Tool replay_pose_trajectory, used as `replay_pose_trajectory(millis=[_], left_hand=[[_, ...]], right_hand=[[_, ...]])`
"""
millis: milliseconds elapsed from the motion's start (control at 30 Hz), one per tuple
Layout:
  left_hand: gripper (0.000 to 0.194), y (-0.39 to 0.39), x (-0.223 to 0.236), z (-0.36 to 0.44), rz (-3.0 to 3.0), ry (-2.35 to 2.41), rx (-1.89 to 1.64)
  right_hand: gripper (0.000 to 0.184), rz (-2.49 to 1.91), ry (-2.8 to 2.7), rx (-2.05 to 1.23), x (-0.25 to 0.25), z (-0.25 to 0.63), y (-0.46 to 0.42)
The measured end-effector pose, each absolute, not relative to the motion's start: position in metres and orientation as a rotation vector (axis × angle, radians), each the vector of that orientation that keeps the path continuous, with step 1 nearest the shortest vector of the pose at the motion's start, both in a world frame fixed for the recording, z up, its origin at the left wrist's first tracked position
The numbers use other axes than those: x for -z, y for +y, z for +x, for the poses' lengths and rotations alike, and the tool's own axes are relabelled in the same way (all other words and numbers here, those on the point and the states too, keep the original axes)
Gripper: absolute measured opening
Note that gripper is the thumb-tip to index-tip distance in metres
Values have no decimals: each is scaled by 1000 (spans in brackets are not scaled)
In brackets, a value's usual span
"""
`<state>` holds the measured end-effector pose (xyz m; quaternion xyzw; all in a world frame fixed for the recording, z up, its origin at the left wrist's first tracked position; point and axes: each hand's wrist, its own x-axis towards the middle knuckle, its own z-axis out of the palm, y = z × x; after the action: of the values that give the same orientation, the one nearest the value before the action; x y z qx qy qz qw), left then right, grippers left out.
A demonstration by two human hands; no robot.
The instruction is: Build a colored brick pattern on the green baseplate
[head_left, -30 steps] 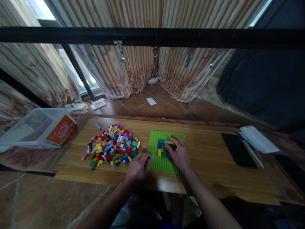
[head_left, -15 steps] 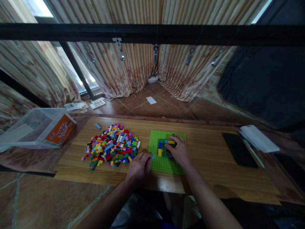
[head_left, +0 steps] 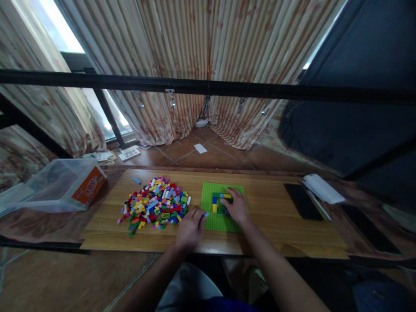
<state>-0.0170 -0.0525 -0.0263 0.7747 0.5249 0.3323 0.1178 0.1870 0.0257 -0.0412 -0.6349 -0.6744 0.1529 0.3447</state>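
Observation:
A green studded baseplate [head_left: 208,187] lies on the wooden board, bearing a low outline of blue, yellow and green toy bricks [head_left: 214,203]. My right hand [head_left: 238,207] is over its right side, thumb inside the outline and fingers at the far edge, closed around bricks there. That hand covers part of the outline. At the baseplate's near left edge, my left hand [head_left: 189,227] pinches a small light-blue toy brick [head_left: 206,214]. Left of this hand spreads a big heap of mixed toy bricks [head_left: 156,203].
A clear plastic tub [head_left: 61,182] with an orange label stands at the left. One blue brick [head_left: 137,180] lies apart behind the heap. To the right are a black phone-like slab [head_left: 302,201] and a white object [head_left: 325,189]. A dark bar [head_left: 208,86] crosses beyond the board [head_left: 266,225].
The whole view has shifted, with the bar lower and the board's right-hand items further left. Both hands keep nearly the same places relative to the baseplate.

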Motion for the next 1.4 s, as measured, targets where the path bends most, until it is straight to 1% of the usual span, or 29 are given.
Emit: replay_pose_trajectory(millis=[333, 533, 800, 967, 1100, 1167, 1200, 1300, 1400], left_hand=[[12, -58, 25, -20, 2375, 1645, -1027], [14, -62, 25, -28, 2389, 1770, -975], [21, -63, 18, -34, 2435, 1851, -925], [25, -56, 4, -5, 2420, 1722, -959], [25, -22, -12, 28, 2171, 1664, -730], [27, 0, -19, 39, 2032, 1659, -452], [25, 11, -22, 42, 2021, 1650, -382], [22, 36, -28, 48, 2023, 1635, -250], [21, 48, -33, 50, 2026, 1613, -152]], right_hand=[[32, -1553, -1750, -429, 36, 194, 32], [29, -1445, -1808, -508, 36, 212, 26], [35, -1329, -2013, -462, 47, 239, 14], [38, -1288, -2062, -485, 47, 245, 15], [36, -1269, -2018, -523, 44, 246, 13], [33, -1309, -1923, -526, 42, 243, 13], [31, -1340, -1861, -522, 40, 241, 14], [28, -1426, -1719, -511, 36, 233, 16], [31, -1502, -1729, -498, 32, 224, 20]])
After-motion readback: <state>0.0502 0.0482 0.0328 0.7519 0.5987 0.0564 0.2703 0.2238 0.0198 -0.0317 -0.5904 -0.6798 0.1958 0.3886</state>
